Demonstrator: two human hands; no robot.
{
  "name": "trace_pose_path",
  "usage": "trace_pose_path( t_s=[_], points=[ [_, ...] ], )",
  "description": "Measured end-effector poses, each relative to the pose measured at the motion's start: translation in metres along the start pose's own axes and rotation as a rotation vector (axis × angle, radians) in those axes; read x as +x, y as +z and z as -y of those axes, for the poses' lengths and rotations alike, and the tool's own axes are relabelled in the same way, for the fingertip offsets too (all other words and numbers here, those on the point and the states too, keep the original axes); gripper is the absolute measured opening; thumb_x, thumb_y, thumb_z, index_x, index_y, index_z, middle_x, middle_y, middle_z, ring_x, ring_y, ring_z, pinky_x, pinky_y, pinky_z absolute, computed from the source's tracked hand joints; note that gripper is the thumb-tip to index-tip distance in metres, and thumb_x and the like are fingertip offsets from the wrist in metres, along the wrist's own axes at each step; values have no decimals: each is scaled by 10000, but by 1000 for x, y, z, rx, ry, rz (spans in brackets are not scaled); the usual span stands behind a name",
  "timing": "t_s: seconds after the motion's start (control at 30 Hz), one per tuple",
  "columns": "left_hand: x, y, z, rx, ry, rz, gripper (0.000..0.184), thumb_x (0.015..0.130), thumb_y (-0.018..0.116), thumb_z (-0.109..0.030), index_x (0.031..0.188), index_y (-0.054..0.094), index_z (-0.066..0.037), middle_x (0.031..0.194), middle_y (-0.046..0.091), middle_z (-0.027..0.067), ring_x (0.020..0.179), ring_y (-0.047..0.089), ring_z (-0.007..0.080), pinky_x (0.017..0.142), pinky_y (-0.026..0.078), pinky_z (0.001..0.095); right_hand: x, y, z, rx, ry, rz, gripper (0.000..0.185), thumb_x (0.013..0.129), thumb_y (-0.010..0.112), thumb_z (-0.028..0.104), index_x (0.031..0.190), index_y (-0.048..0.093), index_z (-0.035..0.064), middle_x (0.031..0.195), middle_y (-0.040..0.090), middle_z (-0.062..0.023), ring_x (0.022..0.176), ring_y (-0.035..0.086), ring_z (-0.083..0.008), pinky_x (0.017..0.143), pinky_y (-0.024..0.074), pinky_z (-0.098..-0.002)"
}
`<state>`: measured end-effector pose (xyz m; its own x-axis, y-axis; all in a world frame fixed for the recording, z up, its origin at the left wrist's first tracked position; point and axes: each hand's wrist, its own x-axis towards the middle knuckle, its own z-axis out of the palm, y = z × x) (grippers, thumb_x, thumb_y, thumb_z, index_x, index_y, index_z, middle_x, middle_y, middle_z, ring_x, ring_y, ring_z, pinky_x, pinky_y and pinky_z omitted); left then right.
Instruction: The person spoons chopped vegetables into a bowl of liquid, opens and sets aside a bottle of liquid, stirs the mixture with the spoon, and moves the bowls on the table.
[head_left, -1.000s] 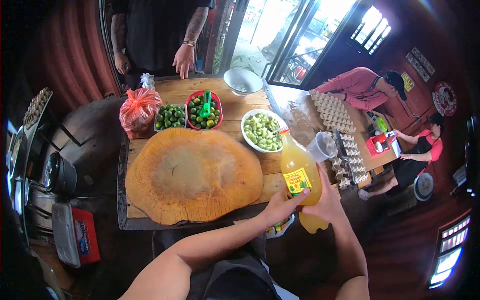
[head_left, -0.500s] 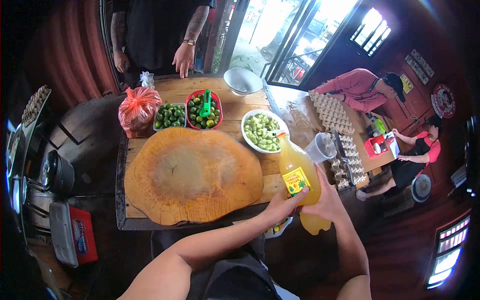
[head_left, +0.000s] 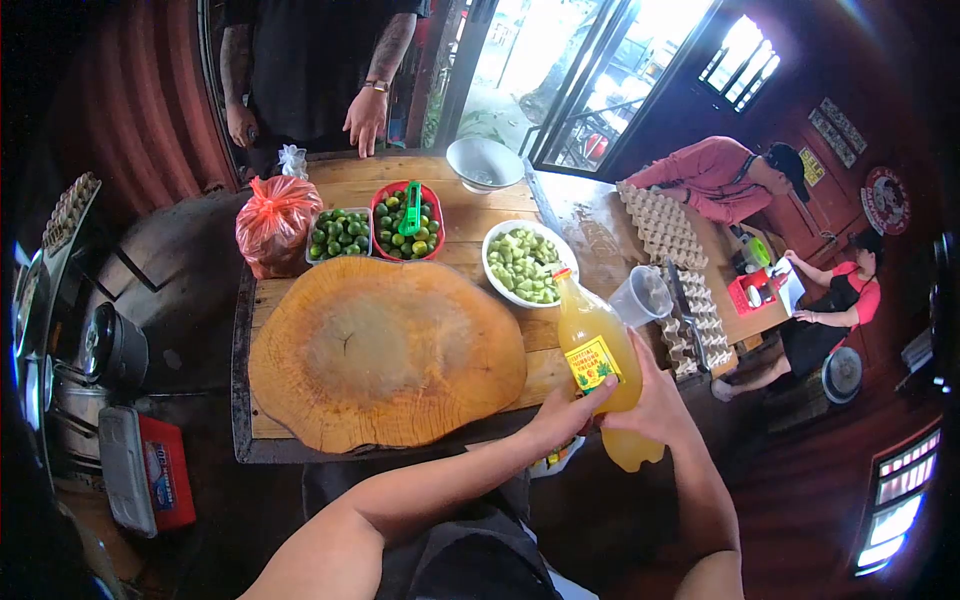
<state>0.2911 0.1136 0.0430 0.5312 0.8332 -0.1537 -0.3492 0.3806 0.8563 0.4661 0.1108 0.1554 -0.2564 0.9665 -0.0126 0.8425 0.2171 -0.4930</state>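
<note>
The left hand [head_left: 566, 415] and right hand [head_left: 655, 405] clasped a clear plastic bottle [head_left: 597, 362] of yellow liquid [head_left: 628, 448] — beyond them sat a round white bowl [head_left: 508, 293] of chopped green pieces [head_left: 522, 258].

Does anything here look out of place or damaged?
Mildly odd: a green tool lies atop the fruit in the red basket, where I'd expect only fruit. The bottle in the person's left hand and right hand leans, but shows no visible damage.
</note>
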Motion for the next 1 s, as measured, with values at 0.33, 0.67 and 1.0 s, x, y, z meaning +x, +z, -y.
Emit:
trace_pose_path(
  t_s=[0.33, 0.67, 1.0],
  points=[
    [-4, 1, -4, 62, -23, -37, 672, 1028, 661, -687, 1234, 700, -49, 849, 686, 42, 686, 593, 124, 631, 470, 299, -2, -1, -2, 8, -35, 10, 1369, 617, 967, 251, 1721, 198, 2, 1648, 495, -260, 1493, 549, -384, 1226, 461, -455],
    [-8, 5, -8, 37, -20, -40, 663, 1056, 626, -676, 1239, 689, -42, 847, 677, 35, 687, 588, 116, 627, 474, 292, -4, -3, 3, 5, -12, 7, 1345, 622, 960, 245, 1714, 217, -11, 1630, 513, -264, 1485, 558, -382, 1220, 467, -447],
    [0, 2, 6, 66, 2, -32, 673, 1054, 618, -688, 1244, 694, -47, 860, 676, 25, 705, 594, 111, 643, 476, 285, -5, -4, 6, 20, -11, 17, 1359, 620, 968, 252, 1717, 211, -13, 1618, 525, -271, 1467, 575, -386, 1207, 476, -451]
  ],
)
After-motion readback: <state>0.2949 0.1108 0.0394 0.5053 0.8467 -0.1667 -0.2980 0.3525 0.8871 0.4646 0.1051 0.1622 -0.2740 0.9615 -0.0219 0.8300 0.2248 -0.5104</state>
